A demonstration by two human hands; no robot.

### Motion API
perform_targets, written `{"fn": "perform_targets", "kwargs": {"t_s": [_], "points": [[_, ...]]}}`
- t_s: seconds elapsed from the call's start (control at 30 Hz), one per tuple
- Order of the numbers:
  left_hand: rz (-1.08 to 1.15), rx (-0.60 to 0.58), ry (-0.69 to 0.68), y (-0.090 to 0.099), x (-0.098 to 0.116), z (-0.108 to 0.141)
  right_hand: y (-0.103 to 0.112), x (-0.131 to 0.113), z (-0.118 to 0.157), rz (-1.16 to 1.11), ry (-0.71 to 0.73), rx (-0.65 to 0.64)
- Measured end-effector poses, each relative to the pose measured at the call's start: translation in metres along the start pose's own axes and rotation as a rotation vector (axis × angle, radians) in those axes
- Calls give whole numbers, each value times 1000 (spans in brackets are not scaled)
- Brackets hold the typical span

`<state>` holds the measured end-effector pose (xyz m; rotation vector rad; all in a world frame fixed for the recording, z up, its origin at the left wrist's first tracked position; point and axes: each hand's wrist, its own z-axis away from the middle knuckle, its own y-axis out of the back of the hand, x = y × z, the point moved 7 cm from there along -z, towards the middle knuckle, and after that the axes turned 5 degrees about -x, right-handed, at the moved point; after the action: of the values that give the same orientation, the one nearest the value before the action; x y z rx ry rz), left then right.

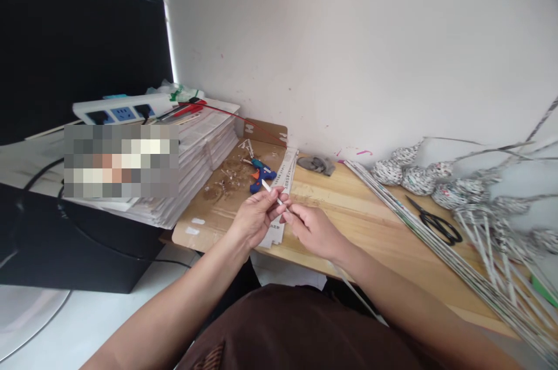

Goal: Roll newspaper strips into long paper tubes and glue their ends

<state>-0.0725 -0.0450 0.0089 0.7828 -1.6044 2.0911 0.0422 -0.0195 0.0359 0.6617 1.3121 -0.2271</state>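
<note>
A thin white rolled paper tube [265,185] passes through both of my hands above the table's front part. My left hand [257,216] pinches it near its pointed end, between thumb and fingers. Close beside it, my right hand [317,232] has thumb and forefinger closed on the same tube. A pale length, seemingly its rest, trails below my right forearm. Just beyond my left hand lies a blue glue gun [263,174] on a stained cardboard sheet [192,227]. Printed newspaper strips [288,168] lie under and behind my hands, partly hidden by them.
A tall paper stack [209,146] with a white power strip [126,110] stands left. A grey cloth [317,165] lies near the wall. On the right are long paper tubes [405,225], black scissors [439,227] and several woven paper gourd shapes [416,180] with long stems.
</note>
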Motion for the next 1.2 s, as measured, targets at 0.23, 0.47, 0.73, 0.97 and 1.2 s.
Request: {"fn": "perform_targets", "kwargs": {"t_s": [0.23,0.47,0.73,0.97,1.2], "points": [[15,-74,44,1,-1,4,-21,17,-4,-514,-159,-317],[39,-42,26,12,2,3,-9,9,-9,-109,-66,-79],[46,-66,21,17,5,5,-25,17,-14,-368,-195,-283],[32,-26,-8,30,8,4,-15,1,-16,152,-94,-91],[36,-30,16,37,10,7,-37,17,-23,-402,-251,-384]]}}
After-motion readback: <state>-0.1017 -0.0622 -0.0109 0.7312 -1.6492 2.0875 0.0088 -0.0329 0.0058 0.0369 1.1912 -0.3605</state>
